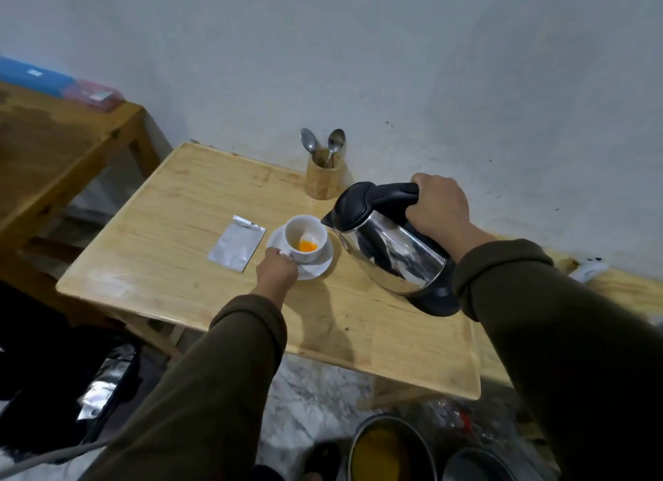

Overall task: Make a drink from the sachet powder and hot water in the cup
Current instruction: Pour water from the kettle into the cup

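A white cup (312, 254) stands on a white saucer (321, 267) near the middle of the small wooden table (179, 229). Orange powder or liquid lies at the cup's bottom. My left hand (277, 270) holds the cup by its handle side. My right hand (437, 207) grips the black handle of a steel kettle (387, 250), which is lifted and tilted with its spout just right of the cup's rim. No stream of water is clearly visible. A silver sachet (236, 243), torn at the top, lies flat left of the saucer.
A wooden holder (324, 180) with two spoons (323, 145) stands at the back edge by the wall. A larger wooden table (53, 150) with blue and pink boxes is at left. Round pots (391, 448) and a foil bag (104, 383) sit on the floor below.
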Action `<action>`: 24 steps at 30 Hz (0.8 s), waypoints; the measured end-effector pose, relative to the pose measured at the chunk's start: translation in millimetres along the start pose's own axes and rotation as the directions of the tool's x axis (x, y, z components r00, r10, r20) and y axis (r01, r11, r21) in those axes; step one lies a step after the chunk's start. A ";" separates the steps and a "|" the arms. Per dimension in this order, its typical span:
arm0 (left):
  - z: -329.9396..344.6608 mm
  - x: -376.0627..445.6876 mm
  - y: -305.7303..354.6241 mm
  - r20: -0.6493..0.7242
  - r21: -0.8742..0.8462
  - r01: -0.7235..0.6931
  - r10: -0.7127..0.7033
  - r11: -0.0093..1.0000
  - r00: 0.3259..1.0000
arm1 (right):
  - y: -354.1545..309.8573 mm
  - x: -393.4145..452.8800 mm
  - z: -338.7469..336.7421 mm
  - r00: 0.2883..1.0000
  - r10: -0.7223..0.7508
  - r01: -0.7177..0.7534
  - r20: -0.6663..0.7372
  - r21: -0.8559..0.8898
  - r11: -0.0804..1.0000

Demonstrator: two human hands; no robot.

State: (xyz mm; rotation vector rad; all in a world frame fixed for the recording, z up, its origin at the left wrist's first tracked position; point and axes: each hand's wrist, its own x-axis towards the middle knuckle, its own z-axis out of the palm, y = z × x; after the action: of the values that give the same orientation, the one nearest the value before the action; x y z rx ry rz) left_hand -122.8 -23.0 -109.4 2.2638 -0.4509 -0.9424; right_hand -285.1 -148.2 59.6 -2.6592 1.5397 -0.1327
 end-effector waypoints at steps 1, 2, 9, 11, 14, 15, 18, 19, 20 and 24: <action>-0.8 1.1 0.0 0.006 0.010 0.003 -0.003 1.000 1.000 | -4.1 0.9 0.3 1.000 -0.001 0.001 0.012 -0.012 1.000; -1.3 2.6 0.1 0.012 0.019 0.004 -0.004 1.000 1.000 | -7.7 1.6 0.3 1.000 -0.001 0.002 0.023 -0.024 1.000; -1.6 6.4 0.4 0.035 0.045 0.009 -0.010 0.999 0.999 | -25.1 5.9 -4.0 0.997 -0.061 0.068 0.046 -0.167 0.984; -1.4 7.0 0.5 0.038 0.042 0.020 -0.022 0.999 0.999 | -27.6 6.9 -4.3 0.996 -0.077 0.086 0.048 -0.201 0.976; -1.5 6.1 1.9 0.049 0.037 0.044 -0.046 0.998 0.998 | -29.5 7.9 -3.9 0.995 -0.089 0.099 0.052 -0.234 0.967; -2.2 5.1 2.7 0.053 0.034 0.050 -0.052 0.998 0.997 | -29.9 8.1 -3.6 0.994 -0.090 0.101 0.055 -0.239 0.966; -3.4 4.1 3.1 0.059 0.065 0.037 -0.041 0.997 0.997 | -31.2 7.9 -3.3 0.994 -0.084 0.098 0.065 -0.252 0.963; -4.1 3.3 3.3 0.062 0.081 0.029 -0.034 0.996 0.998 | -31.9 7.8 -3.1 0.994 -0.082 0.097 0.068 -0.258 0.961; -4.4 3.3 3.2 0.061 0.091 0.022 -0.027 0.996 0.998 | -32.6 7.7 -2.9 0.994 -0.081 0.097 0.071 -0.264 0.960; -5.1 0.8 5.0 0.061 0.092 0.034 -0.040 0.995 0.997 | -35.4 7.6 -2.0 0.993 -0.089 0.106 0.072 -0.285 0.953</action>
State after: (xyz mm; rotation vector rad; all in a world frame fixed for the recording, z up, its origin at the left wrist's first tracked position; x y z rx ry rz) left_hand -118.9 -24.9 -103.8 2.3366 -0.4899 -1.0335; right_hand -251.0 -137.3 65.5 -2.9302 1.5145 0.1789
